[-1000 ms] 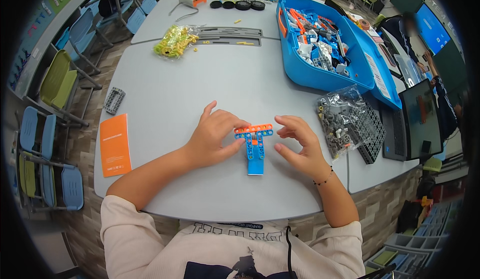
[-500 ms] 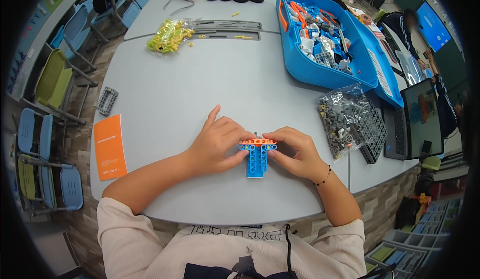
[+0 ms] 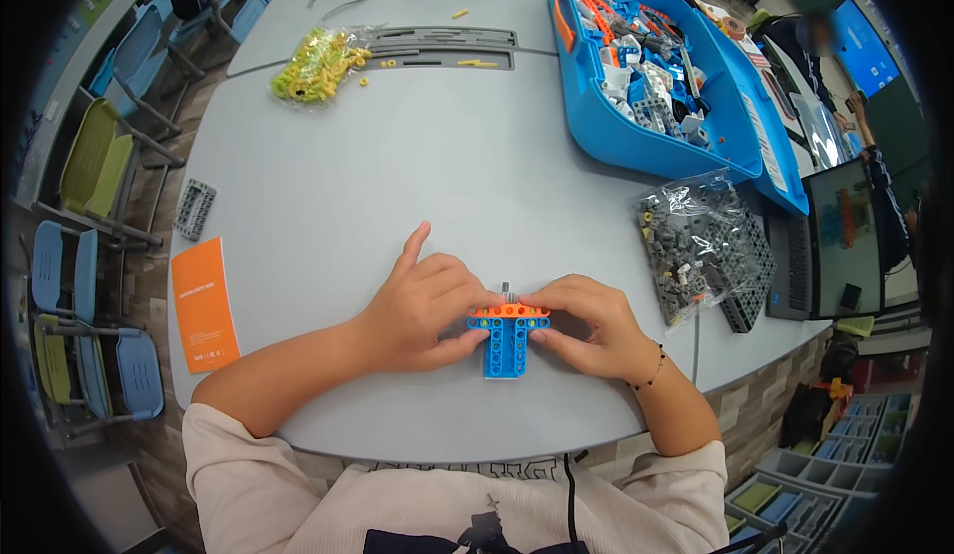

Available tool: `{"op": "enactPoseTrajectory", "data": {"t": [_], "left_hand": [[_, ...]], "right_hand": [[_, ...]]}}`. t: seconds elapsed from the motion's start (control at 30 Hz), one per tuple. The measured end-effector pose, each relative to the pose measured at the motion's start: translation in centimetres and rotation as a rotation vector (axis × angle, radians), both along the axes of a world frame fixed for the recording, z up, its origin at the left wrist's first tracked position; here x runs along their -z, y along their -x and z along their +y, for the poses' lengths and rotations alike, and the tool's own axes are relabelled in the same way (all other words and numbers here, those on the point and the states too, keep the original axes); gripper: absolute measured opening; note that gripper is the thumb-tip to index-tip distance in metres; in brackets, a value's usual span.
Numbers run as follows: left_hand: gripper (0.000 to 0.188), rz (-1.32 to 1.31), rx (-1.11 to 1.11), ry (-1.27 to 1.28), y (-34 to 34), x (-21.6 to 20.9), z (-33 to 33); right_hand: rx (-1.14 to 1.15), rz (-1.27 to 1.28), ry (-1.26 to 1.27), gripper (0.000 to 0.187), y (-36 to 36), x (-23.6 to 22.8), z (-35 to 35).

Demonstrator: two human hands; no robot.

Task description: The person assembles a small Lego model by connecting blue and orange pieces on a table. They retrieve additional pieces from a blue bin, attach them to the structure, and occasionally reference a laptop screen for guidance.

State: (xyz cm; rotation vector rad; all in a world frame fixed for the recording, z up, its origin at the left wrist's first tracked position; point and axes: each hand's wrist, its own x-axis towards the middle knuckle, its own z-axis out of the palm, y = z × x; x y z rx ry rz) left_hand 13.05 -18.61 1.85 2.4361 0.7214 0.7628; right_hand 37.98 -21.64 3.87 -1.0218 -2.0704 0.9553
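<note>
Between my two hands is a small building-brick assembly [image 3: 507, 347] of blue beams, topped crosswise by an orange beam [image 3: 510, 312]. A grey piece [image 3: 506, 293] sticks up behind the orange beam. My left hand [image 3: 434, 306] pinches the assembly's left end between thumb and fingers, with one finger raised clear. On the other end, my right hand [image 3: 586, 320] grips with thumb below and fingers above. Yellowish bits show in the holes near both thumbs.
An open blue bin [image 3: 636, 147] of mixed parts stands at the far right. Nearer lie a clear bag of grey parts [image 3: 686, 246] and a laptop [image 3: 835, 246]. On the left are an orange booklet [image 3: 206, 306], a grey frame piece [image 3: 196, 209] and a bag of yellow-green parts [image 3: 316, 65].
My hands and the assembly sit slightly lower in the picture, and the assembly's front tilts more into view. Both hands keep their hold on it.
</note>
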Motion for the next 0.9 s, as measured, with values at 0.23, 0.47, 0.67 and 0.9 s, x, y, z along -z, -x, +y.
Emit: {"op": "enactPoseTrajectory", "data": {"t": [0.23, 0.47, 0.67, 0.9], "left_hand": [[0.03, -0.005, 0.009, 0.001, 0.06, -0.03, 0.08], [0.028, 0.002, 0.018, 0.074, 0.15, -0.12, 0.18], [0.031, -0.011, 0.019, 0.07, 0.12, 0.01, 0.17], [0.027, 0.008, 0.012, 0.04, 0.33, -0.09, 0.02]], "right_hand": [[-0.018, 0.001, -0.01, 0.034, -0.16, -0.11, 0.14], [-0.016, -0.038, -0.058, 0.035, -0.2, -0.04, 0.13], [-0.016, -0.083, -0.088, 0.036, -0.16, -0.14, 0.03], [-0.016, -0.119, -0.129, 0.036, 0.13, -0.2, -0.11]]}}
